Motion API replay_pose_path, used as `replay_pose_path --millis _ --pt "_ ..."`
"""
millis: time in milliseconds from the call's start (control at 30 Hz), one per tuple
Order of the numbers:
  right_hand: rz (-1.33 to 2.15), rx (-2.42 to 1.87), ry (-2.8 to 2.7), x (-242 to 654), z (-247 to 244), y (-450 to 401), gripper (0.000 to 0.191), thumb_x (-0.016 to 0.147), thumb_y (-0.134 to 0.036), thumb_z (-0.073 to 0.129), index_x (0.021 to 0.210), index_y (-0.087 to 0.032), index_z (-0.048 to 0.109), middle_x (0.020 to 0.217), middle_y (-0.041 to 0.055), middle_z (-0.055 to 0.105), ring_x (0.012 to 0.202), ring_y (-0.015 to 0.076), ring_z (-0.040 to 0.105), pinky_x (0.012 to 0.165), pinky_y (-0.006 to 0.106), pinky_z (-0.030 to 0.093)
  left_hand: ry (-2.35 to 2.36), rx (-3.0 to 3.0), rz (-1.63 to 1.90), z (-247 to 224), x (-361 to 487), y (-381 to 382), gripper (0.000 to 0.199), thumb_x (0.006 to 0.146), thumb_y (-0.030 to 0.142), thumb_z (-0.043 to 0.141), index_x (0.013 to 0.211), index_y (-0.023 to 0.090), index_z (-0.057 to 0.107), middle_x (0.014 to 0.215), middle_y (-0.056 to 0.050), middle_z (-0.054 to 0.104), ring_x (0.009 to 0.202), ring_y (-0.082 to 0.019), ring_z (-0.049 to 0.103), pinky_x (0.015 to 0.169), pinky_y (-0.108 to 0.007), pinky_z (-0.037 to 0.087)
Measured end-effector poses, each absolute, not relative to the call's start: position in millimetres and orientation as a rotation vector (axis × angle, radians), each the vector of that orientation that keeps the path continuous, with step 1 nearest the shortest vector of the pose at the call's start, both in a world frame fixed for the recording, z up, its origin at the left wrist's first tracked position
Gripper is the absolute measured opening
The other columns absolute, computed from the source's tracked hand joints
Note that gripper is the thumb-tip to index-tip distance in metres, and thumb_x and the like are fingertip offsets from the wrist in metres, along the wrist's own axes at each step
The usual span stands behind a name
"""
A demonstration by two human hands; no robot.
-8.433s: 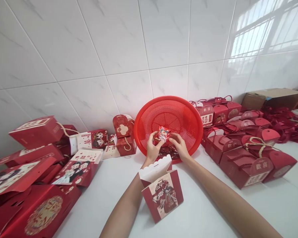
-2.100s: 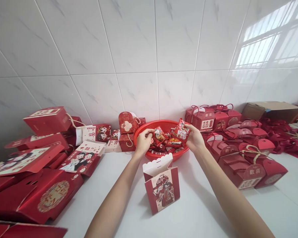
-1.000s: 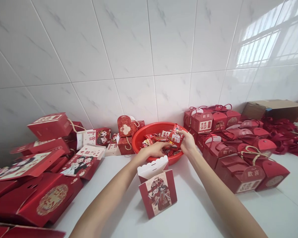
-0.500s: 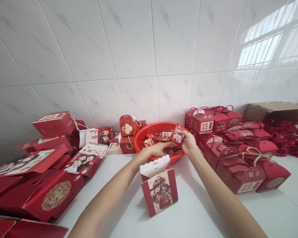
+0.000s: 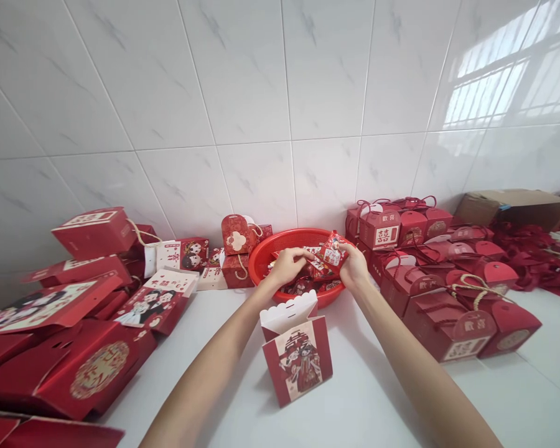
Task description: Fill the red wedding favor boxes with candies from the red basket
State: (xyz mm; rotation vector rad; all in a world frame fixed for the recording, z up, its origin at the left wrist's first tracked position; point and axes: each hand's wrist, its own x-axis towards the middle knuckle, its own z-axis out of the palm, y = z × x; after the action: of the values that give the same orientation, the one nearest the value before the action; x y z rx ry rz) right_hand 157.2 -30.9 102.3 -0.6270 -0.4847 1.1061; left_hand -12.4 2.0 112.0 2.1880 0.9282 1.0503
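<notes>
Over the red plastic basket, my right hand is closed on a red candy packet with printed writing. My left hand reaches in from the other side, thumb and fingers pinched at the edge of a small red-and-white packet beside it. More wrapped sweets lie in the basket, partly covered by my left hand. In front of it, between my forearms, an open-topped red gift box with a printed couple stands upright, its scalloped white flap raised.
Red boxes lie piled at the left. Closed boxes with cord handles stand in rows at the right. Behind them are a brown carton and a heap of dark red ribbon-like material. A tiled wall bounds the back.
My left hand has lifted from the sweets in the basket and now pinches a packet near my right hand. The right hand keeps its packet in nearly the same place.
</notes>
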Motion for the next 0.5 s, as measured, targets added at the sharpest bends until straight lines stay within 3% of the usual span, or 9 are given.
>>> replay_pose_path --millis 200,333,500 --pt "1.087 -0.668 -0.529 153 101 -32 0.02 0.058 -0.016 0.075 0.068 -0.024 0.06 0.066 -0.0046 0.071 0.068 0.0188 0.069 0.068 0.033 0.06 0.963 1.953 1.442 116 -18 3 0.027 0.077 0.016 0.046 0.082 0.017 0.073 0.09 -0.004 0.076 0.091 -0.02 0.068 0.09 -0.033 0.053" --pt "1.204 -0.75 -0.653 153 108 -40 0.017 0.059 -0.019 0.077 0.07 -0.02 0.064 0.066 -0.0011 0.072 0.061 0.0176 0.067 0.058 0.029 0.058 0.965 1.921 1.536 119 -19 0 0.026 0.077 0.015 0.044 0.078 0.018 0.07 0.088 -0.003 0.075 0.09 -0.018 0.067 0.09 -0.032 0.052" --pt "1.457 -0.741 -0.915 158 122 -55 0.025 0.062 -0.027 0.082 0.083 -0.016 0.072 0.08 0.005 0.076 0.064 0.0192 0.069 0.057 0.029 0.058 0.898 1.916 1.502 120 -18 -4 0.024 0.077 0.016 0.045 0.078 0.018 0.069 0.086 -0.003 0.074 0.089 -0.018 0.067 0.089 -0.031 0.051"
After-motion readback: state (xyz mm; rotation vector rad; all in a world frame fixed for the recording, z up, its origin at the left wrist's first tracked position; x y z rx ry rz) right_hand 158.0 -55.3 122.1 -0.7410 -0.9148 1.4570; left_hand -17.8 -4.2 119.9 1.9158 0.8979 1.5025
